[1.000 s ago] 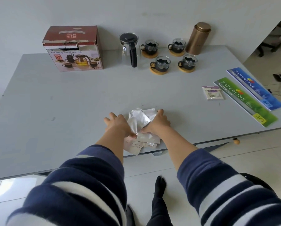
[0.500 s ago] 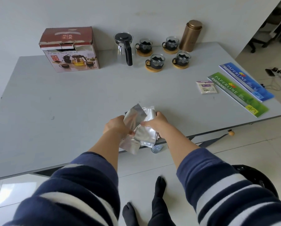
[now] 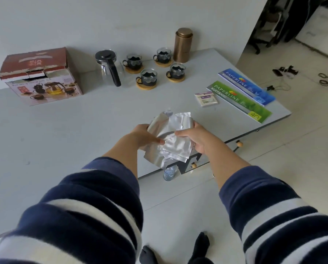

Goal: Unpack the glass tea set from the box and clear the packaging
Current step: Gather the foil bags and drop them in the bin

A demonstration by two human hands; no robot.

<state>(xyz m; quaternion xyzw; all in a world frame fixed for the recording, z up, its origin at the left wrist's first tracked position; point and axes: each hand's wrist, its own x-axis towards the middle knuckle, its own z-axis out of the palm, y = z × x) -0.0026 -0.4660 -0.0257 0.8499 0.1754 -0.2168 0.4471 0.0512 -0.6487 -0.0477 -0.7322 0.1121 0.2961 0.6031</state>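
A bundle of silvery plastic packaging bags (image 3: 171, 138) is lifted off the grey table (image 3: 64, 134) near its front edge. My left hand (image 3: 143, 137) grips the bundle's left side and my right hand (image 3: 195, 139) grips its right side. At the back stand the glass teapot (image 3: 109, 68) with a black lid and handle and several glass cups (image 3: 149, 78) on round wooden coasters. The red tea set box (image 3: 39, 76) sits at the back left, its torn top flaps partly shut.
A bronze canister (image 3: 182, 45) stands behind the cups. Two long Paperline booklets, blue (image 3: 246, 86) and green (image 3: 238, 101), and a small paper packet (image 3: 206, 99) lie at the right. A water bottle (image 3: 169, 173) stands on the tiled floor under the table edge.
Both hands gathered the silver bags from the tabletop and raised them toward me. The view shifted to the right.
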